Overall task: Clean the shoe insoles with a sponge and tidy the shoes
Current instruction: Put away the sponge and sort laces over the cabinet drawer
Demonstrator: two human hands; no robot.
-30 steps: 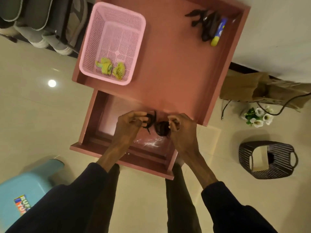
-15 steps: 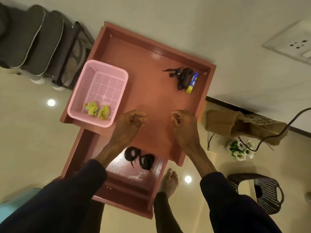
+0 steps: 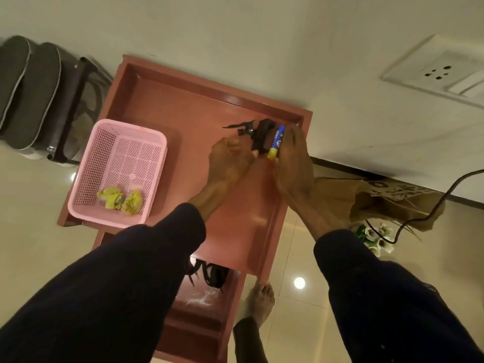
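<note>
Black bundle of laces [image 3: 262, 134] sits at the far right corner of the red-brown wooden shelf top [image 3: 162, 106], just beyond the left hand [image 3: 230, 161], fingers curled, grasp unclear; the right hand [image 3: 292, 158], equally near, wraps the blue-and-yellow tube [image 3: 277, 141] alongside, long axis toward the far edge.

left grip [image 3: 230, 158] fingers curled | right grip [image 3: 290, 153] fingers bent downward | arms [image 3: 117, 284] outstretched
</note>
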